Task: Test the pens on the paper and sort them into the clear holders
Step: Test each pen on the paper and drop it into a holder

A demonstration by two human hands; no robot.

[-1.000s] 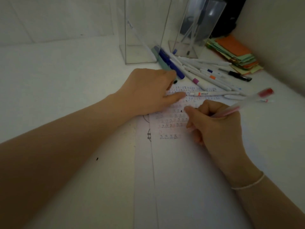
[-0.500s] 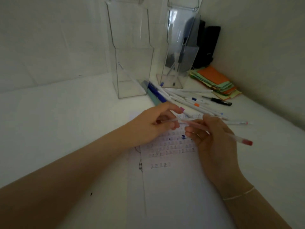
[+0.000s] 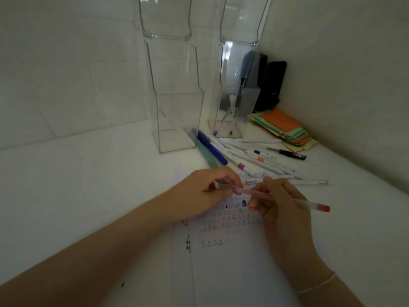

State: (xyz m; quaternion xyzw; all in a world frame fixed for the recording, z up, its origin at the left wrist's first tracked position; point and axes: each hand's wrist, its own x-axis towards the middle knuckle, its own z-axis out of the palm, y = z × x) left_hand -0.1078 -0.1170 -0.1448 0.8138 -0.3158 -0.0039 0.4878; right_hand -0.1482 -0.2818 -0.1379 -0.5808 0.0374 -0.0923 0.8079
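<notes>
— What has changed since half a second ago?

— My left hand [image 3: 205, 191] has slid further along the red pen [image 3: 272, 197]; its fingertips now close over the pen's left end, where earlier they only met the tip. My right hand [image 3: 281, 209] has hardly shifted.

— So both hands hold it?

— Yes. My left fingers curl round the near end and pinch it, my right fingers wrap the middle of the barrel, and the red end sticks out to the right, past my knuckles. The pen lies almost level, lifted above the paper [image 3: 232, 262].

— And the paper?

— Flat on the white table [image 3: 77, 185], under both hands, with rows of small test marks.

— The other pens?

— A loose pile of pens [image 3: 247, 154] lies just beyond the paper, in front of the holders. The left holder [image 3: 177, 107] has one pale pen leaning inside; the right holder [image 3: 236, 96] has a few pens standing in it. A stack of coloured notes [image 3: 285, 129] sits to their right.
</notes>
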